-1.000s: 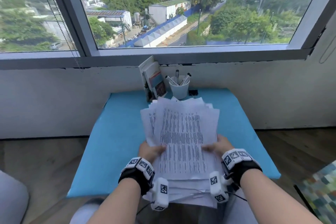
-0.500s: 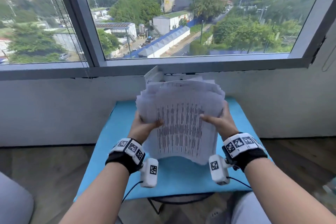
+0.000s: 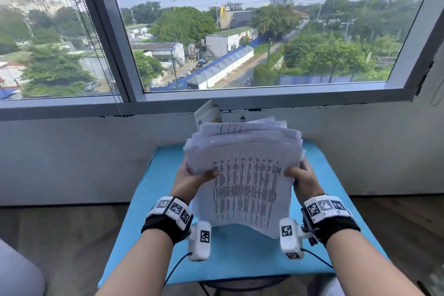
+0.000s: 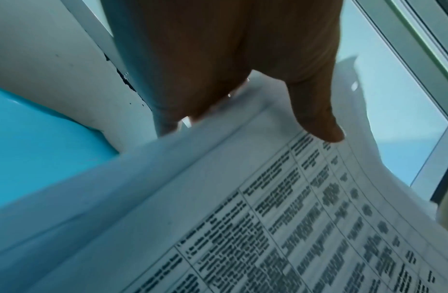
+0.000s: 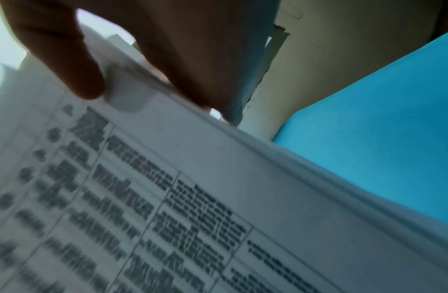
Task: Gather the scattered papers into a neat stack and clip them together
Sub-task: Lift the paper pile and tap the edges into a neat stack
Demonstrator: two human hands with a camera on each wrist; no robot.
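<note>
Now the papers (image 3: 245,175) are off the blue table (image 3: 336,199) altogether: a second ago they lay flat on it as a loose heap under both hands, half a second ago they were tipping up, and at this moment they stand nearly upright in the air above the middle of the table, lower edge hanging free and slightly bowed. Their top edges are still ragged, with corners fanning out at different heights, so I judge that gathering is done but squaring is not; the lift looks like the set-up for tapping the bundle's edge on the table, and clipping has to wait until then. One bundle is held, its sheet count beyond telling since the edges overlap. The left hand (image 3: 192,179) grips the left edge, thumb curled across the printed front sheet and fingers behind, which the left wrist view confirms with the thumb tip (image 4: 325,130) pressed on the table of text. The right hand (image 3: 304,181) clasps the right edge the same way, thumb (image 5: 77,79) on the front. Two hands, then, each closed around the one bundle. Behind it, one white booklet or card (image 3: 205,113) leans against the wall under the window (image 3: 264,38); whatever else stands there is hidden by the sheets, and I see no clip from here.
</note>
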